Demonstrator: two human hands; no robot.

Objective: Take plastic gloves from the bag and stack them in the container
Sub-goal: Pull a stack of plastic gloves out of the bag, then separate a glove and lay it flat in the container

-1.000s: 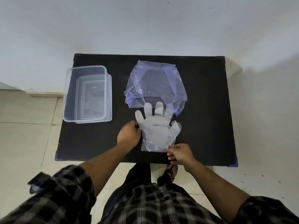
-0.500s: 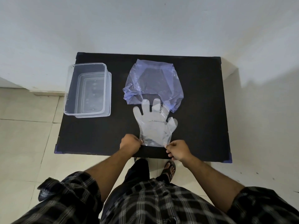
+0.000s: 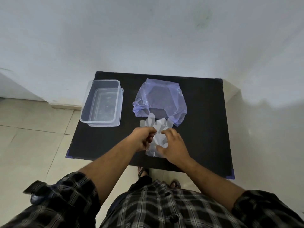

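Glove [image 3: 157, 129] mid hidden by left hand [image 3: 142, 139], right hand [image 3: 173, 145], edges blurred

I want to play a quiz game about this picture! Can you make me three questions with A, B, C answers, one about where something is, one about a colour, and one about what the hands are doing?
1. Where is the clear container?
A. Left of the bag
B. Right of the bag
C. On the floor

2. What colour is the bag?
A. Red
B. Purple-blue
C. Green

3. What are the hands doing with the plastic glove?
A. Both hold it
B. Only one touches it
C. Neither touches it

Answers:
1 A: it sits on the black table, to the bag's left.
2 B: the see-through plastic is tinted purple-blue.
3 A: the left hand and right hand both grip it.
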